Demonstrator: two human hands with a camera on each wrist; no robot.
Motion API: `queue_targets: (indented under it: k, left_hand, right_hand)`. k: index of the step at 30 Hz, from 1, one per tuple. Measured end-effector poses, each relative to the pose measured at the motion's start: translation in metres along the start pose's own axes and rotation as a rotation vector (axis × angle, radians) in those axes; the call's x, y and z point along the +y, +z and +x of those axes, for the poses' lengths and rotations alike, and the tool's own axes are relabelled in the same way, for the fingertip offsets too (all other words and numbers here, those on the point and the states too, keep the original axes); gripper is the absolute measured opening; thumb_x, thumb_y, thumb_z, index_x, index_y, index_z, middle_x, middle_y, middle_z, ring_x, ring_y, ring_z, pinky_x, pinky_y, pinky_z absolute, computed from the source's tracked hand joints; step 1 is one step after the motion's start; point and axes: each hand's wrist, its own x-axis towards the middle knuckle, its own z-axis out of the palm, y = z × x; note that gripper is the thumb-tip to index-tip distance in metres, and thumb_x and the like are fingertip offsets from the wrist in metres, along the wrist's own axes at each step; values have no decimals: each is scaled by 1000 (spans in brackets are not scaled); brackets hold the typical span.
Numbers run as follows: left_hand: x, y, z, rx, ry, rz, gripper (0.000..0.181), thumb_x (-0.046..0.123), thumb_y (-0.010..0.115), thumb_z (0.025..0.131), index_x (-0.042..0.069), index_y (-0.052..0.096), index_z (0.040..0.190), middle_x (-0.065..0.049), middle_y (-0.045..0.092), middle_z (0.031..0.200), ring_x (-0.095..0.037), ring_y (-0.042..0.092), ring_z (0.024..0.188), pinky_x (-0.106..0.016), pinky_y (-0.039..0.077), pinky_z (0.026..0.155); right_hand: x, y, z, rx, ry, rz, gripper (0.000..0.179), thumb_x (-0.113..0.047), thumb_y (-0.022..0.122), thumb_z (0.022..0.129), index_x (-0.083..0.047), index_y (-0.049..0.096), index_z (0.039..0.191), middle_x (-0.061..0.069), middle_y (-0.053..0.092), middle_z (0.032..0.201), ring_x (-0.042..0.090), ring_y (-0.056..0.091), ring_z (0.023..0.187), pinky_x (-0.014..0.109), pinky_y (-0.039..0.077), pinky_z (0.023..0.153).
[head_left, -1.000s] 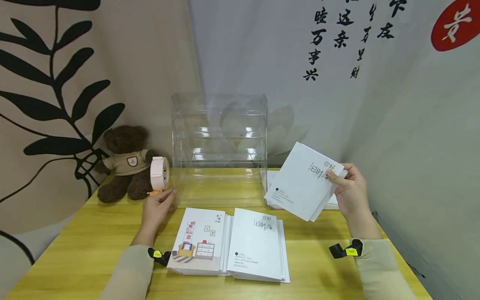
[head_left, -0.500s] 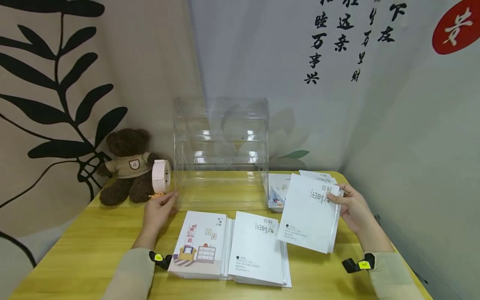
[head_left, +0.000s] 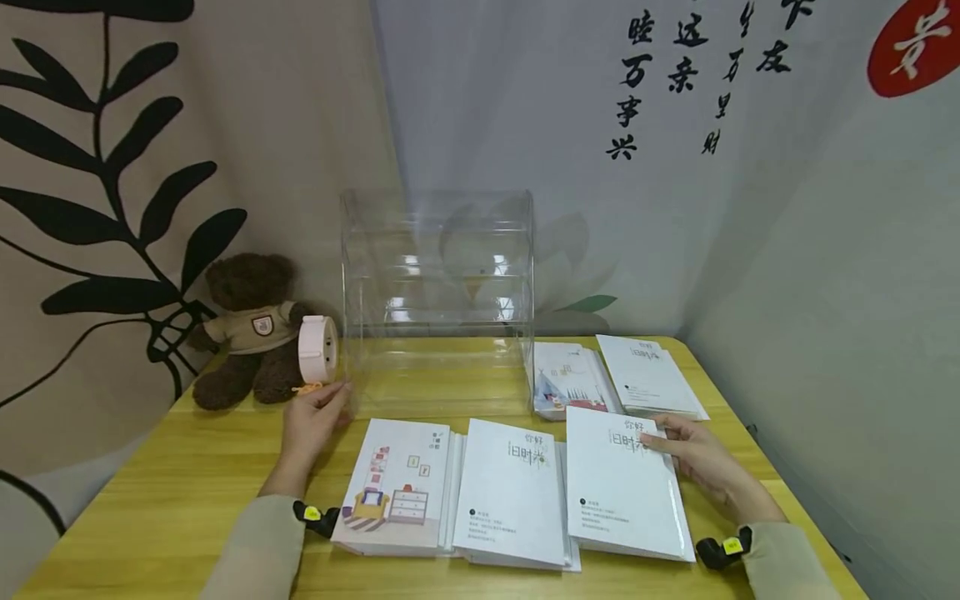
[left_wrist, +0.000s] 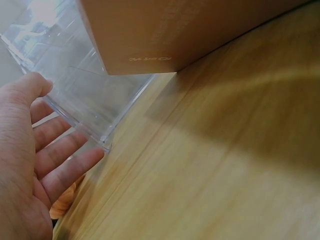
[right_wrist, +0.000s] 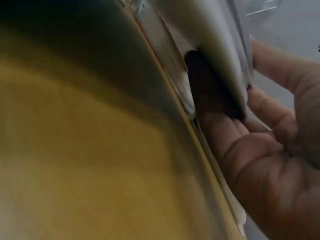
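My right hand (head_left: pixel 705 462) pinches a white book (head_left: pixel 622 500) by its upper right edge, thumb on the cover. The book sits low at the right end of the front row. In the right wrist view, fingers (right_wrist: pixel 215 120) reach under its pale pages (right_wrist: pixel 210 40). My left hand (head_left: pixel 309 429) holds the lower left front edge of a clear plastic rack (head_left: pixel 438 304); thumb and fingers lie on either side of that edge in the left wrist view. To the held book's left lie another white book (head_left: pixel 506 492) and an illustrated book (head_left: pixel 397 483), both with more beneath.
Behind the right hand lie more books: an illustrated one (head_left: pixel 566 379) and a white one (head_left: pixel 648 375). A brown teddy bear (head_left: pixel 251 333) and a pale pink round object (head_left: pixel 318 350) stand left of the rack. The wooden table (head_left: pixel 187 500) meets printed curtains (head_left: pixel 712 208) behind.
My right hand has carried the book leftward, toward me and down, beside the front row, uncovering the books at the back right. The left hand has stayed at the rack's corner.
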Motion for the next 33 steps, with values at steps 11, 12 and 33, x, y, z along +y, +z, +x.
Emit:
queue_targets:
  k: [11, 12, 33]
  left_hand:
    - [3, -2, -1, 2, -9, -9, 55, 47, 71, 102, 4, 71, 136, -23, 69, 138, -1, 73, 70, -21, 65, 66]
    - [3, -2, -1, 7, -11, -11, 54, 46, 71, 101, 4, 72, 136, -23, 69, 137, -1, 73, 69, -21, 65, 66]
    - [2, -1, -1, -21, -18, -8, 58, 56, 71, 99, 10, 74, 135, -19, 70, 138, -10, 79, 77, -24, 66, 70]
  right_hand:
    - [16, 1, 8, -58, 4, -53, 31, -25, 65, 108, -6, 58, 131, -7, 76, 110, 8, 71, 81, 26, 63, 69]
    - [17, 2, 8, -50, 6, -59, 34, -26, 65, 108, -5, 57, 133, -7, 76, 111, 8, 71, 82, 26, 63, 70]
    - [18, 10, 11, 192, -131, -284, 45, -31, 72, 103, 1, 64, 135, 6, 73, 119, 6, 69, 100, 21, 57, 85]
